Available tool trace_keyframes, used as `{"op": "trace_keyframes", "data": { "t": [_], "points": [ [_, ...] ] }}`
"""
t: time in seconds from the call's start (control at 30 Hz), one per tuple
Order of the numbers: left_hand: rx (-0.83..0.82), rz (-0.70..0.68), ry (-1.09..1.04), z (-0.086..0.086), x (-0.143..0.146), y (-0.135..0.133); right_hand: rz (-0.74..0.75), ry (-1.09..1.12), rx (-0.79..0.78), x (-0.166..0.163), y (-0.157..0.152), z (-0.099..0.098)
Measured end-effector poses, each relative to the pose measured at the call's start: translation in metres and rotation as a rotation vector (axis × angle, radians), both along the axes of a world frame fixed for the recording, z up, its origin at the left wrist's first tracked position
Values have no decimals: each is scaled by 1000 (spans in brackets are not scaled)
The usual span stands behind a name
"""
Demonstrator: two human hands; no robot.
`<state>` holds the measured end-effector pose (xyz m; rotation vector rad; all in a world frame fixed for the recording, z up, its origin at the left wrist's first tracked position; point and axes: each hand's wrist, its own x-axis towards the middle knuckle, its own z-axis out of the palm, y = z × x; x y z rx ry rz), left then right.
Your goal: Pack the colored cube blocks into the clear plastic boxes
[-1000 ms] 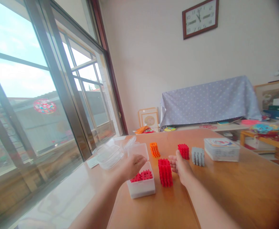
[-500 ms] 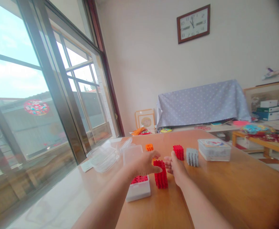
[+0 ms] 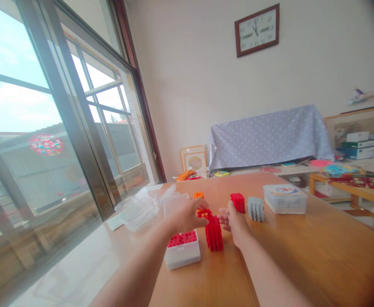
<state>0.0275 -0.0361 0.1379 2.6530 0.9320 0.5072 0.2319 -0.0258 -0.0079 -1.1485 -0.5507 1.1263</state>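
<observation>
Looking across a glossy wooden table (image 3: 289,256), pale with reflected light along its left side. Seeing, from the left, a tall dark-framed window (image 3: 74,140) with a round red decoration (image 3: 47,144) on its glass, then a plain pale wall (image 3: 180,85), framed pictures (image 3: 195,162) leaning low against it, a brown-framed clock (image 3: 257,30) hung high, a spotted blue-grey cloth (image 3: 266,138) draped beneath, and, farther right, small stacked boxes (image 3: 361,149) behind a low wooden bench.

Finding clear plastic containers (image 3: 137,213) near the window edge, next a translucent lid (image 3: 174,204), partly covered by the left forearm and hand, then a white box (image 3: 183,256) with red lattice pieces (image 3: 183,238) inside. Making out an orange stack (image 3: 198,195) beyond, also partly blocked by the left hand. Noting, to the right, a far red stack (image 3: 238,202), a grey stack (image 3: 256,209) just beside it, and a lidded clear box (image 3: 284,199).

Seeing the left hand (image 3: 188,215) above the back of the white box, curved, with thumb and fingers apart, right at the upper left of the near red stack (image 3: 214,238); unable to tell whether pinching a piece in that gap. Finding the right hand (image 3: 236,224) loosely cupped and unclenched, just right of the near red stack, thumb overlapping the far one in view.
</observation>
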Motion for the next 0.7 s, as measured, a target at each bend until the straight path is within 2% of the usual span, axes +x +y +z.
{"op": "trace_keyframes", "data": {
  "t": [0.17, 0.33, 0.5, 0.7],
  "points": [
    [42, 82, 19, 4, -47, -2, 1, 1, -10, 1, 1, -3],
    [39, 166, 135, -12, -84, -3, 11, -8, -1, 2, 3, -9],
    [95, 164, 218, -25, -95, -4, 16, -14, -15, 6, 7, -15],
    [119, 174, 246, -29, -97, -7, 23, -14, -25, 11, 11, -21]
  ]
}}
